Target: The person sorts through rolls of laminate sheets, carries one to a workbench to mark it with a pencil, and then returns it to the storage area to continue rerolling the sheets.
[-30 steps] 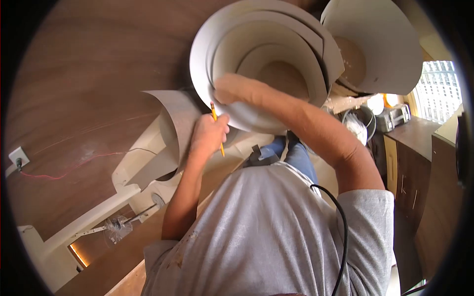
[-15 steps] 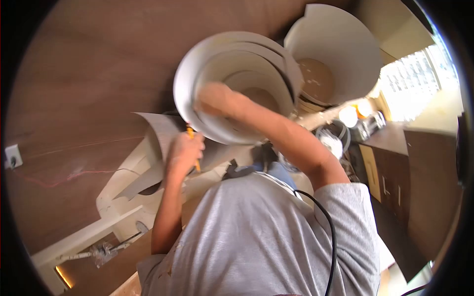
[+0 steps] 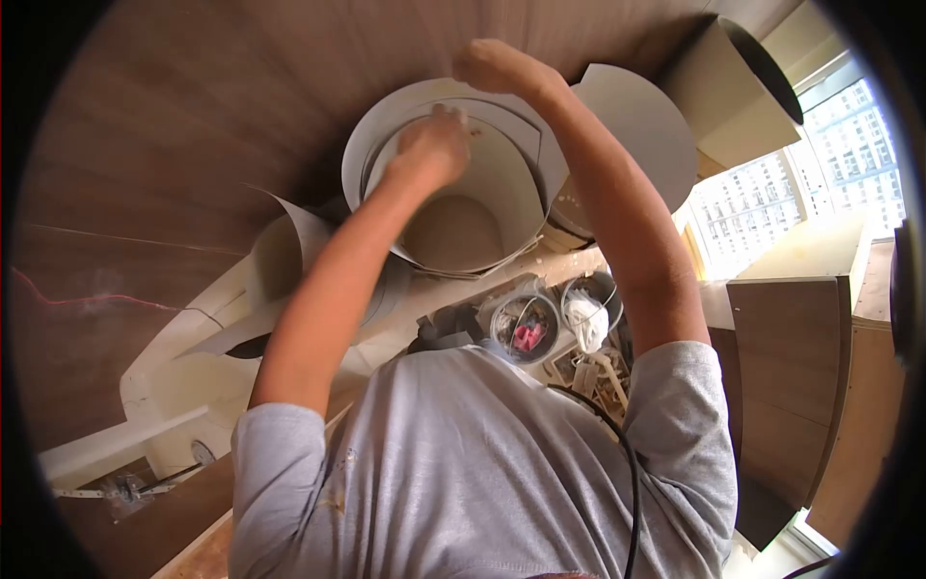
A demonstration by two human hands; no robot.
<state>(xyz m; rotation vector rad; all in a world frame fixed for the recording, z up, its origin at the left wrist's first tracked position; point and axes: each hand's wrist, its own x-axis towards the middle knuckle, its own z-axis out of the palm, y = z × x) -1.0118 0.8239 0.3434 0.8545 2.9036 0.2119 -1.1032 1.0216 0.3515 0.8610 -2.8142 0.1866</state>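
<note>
1. While the left grip point(image 3: 434, 147) curls over the pale, coiled sheet cylinder point(image 3: 503, 162), I cannot tell whether it is clenched or grasping.
2. Curled near the cylinder's far rim, the right grip point(image 3: 497, 68) likewise hides any hold.
3. Below both grips stands a round bucket point(image 3: 552, 345).

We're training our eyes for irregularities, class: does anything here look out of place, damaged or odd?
A few things: a thin red wire sags loosely across the brown surface; brownish marks soil the grey shirt; and scraps lie jumbled at the right.
</note>
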